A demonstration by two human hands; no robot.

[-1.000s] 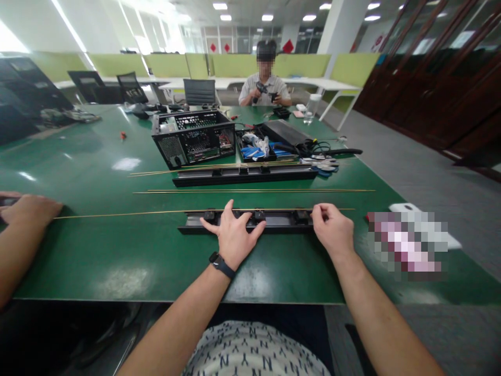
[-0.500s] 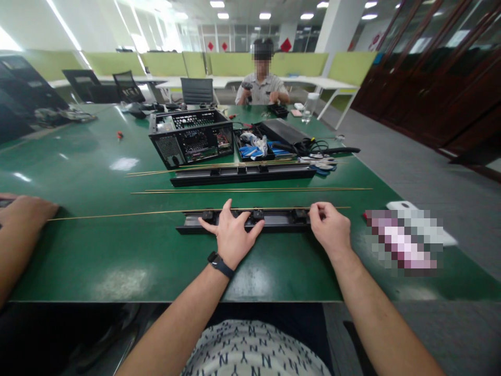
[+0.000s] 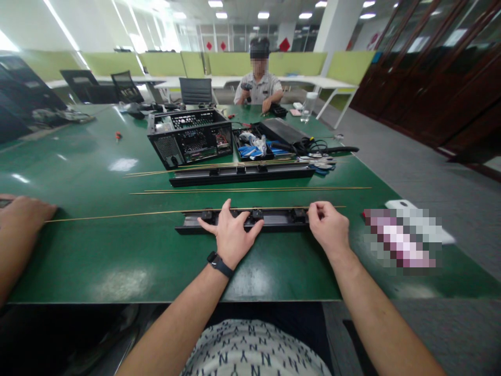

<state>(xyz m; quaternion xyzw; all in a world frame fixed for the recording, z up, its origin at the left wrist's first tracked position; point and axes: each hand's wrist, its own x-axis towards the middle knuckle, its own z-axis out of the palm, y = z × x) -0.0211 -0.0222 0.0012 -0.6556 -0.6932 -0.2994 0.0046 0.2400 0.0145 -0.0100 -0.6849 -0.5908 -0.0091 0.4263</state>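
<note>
A long black rail (image 3: 274,221) with small black clips lies across the green table (image 3: 117,245) in front of me. My left hand (image 3: 230,235), a dark watch on its wrist, rests spread and flat on the rail's middle. My right hand (image 3: 327,227) is curled at the rail's right end, fingers pinched on a thin brass rod (image 3: 117,214) that runs along the rail's far edge and away to the left.
More brass rods (image 3: 250,190) and a second black rail (image 3: 240,175) lie further back. Behind them stand an open computer case (image 3: 190,137) and a tray of cables. Another person's hand (image 3: 23,214) rests at the left edge. A person sits across the table.
Both hands stay where they were on the rail and rod. The view has shifted slightly; the person across the table has moved their arms.
</note>
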